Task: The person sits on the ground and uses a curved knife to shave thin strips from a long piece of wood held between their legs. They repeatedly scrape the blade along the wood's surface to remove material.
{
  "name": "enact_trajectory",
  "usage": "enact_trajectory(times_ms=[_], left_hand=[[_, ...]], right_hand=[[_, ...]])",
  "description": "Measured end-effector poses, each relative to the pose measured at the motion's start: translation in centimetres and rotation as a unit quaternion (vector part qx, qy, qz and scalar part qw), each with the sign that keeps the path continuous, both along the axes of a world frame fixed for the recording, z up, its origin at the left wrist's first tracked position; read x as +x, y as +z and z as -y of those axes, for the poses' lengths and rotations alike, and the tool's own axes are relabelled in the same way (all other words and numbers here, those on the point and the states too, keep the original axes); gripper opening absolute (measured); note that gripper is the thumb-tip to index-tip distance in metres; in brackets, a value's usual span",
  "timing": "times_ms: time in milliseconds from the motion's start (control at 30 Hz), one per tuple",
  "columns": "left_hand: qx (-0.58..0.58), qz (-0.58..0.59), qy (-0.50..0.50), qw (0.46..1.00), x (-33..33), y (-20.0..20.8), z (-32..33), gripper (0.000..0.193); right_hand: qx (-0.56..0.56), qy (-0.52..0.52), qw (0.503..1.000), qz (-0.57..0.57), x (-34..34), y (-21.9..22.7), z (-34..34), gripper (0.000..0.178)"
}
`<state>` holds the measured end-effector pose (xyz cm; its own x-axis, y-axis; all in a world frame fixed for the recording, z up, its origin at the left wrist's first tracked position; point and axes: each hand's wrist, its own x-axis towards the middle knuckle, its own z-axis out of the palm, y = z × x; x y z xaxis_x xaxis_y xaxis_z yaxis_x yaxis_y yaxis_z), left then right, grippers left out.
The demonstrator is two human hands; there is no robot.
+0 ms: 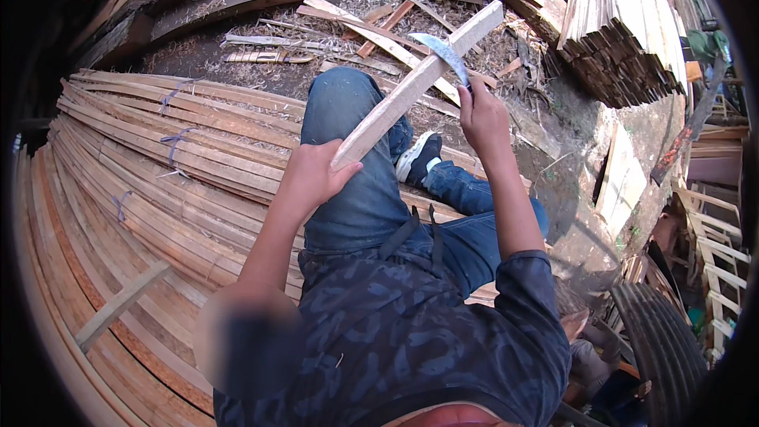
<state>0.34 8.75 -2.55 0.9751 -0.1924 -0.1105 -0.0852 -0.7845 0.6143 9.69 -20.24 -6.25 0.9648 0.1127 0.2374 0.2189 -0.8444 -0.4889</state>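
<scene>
My left hand (310,179) is closed around the near end of a pale, squared wooden stick (393,104), which slants up and away to the right over my raised knee. In my right hand (485,121) is the dark handle of a curved knife (447,52), a sickle-like tool with a grey blade. The blade lies across the stick toward its far end, its tip reaching past the stick's left side. Whether the edge bites into the wood, I cannot tell.
Long wooden strips tied in bundles (170,162) lie beneath me and to my left. Heavy timbers (237,0) rest at the far left, and stacked slats (621,51) at the far right. Shavings and offcuts litter the ground. A corrugated sheet (658,348) stands at the lower right.
</scene>
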Motion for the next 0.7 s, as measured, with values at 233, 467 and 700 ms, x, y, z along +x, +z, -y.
enact_trajectory(times_ms=[233, 467, 700], left_hand=[[0.045, -0.025, -0.022, 0.998, 0.4, 0.7, 0.5, 0.040], [0.067, -0.041, -0.023, 0.997, 1.0, 0.3, 0.7, 0.039], [0.052, -0.048, -0.022, 0.997, 1.2, 0.9, 1.1, 0.039]], right_hand=[[0.051, -0.029, 0.998, -0.030, -1.0, -4.0, 0.8, 0.022], [0.083, 0.079, 0.993, -0.005, -4.5, -3.6, -3.5, 0.023], [-0.039, -0.023, 0.997, 0.068, 2.0, -4.4, 3.6, 0.028]])
